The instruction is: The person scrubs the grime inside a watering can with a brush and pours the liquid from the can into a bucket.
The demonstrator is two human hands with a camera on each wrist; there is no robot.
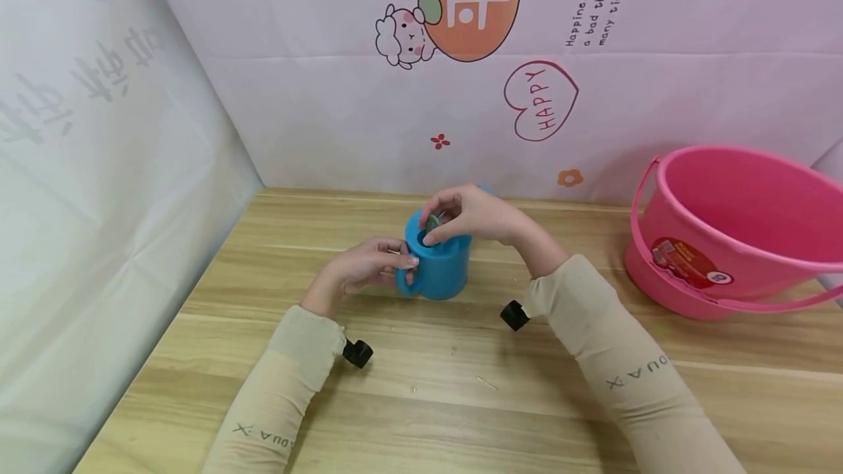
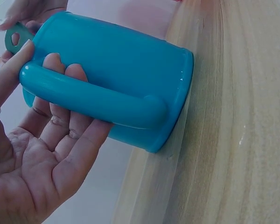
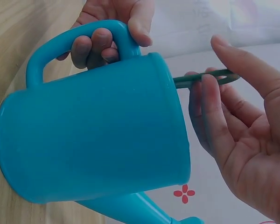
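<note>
A blue watering can (image 1: 443, 276) stands on the wooden table, its spout pointing away in the right wrist view. My left hand (image 1: 372, 263) holds its handle (image 2: 93, 99), with fingers passed through the loop and the thumb near the top. Above the can's top opening, my right hand (image 1: 484, 214) has its fingers curled about a green handle (image 3: 182, 82) with a hole at its end. That green handle sticks up out of the can; its lower part is hidden inside. The right thumb looks slightly apart from it in the right wrist view.
A large pink bucket (image 1: 672, 240) with its handle hanging down stands at the right of the table (image 1: 421, 415). Behind the table hangs a white printed sheet (image 1: 316, 115), and another covers the left side. Tiny scraps (image 1: 487, 383) lie near the front.
</note>
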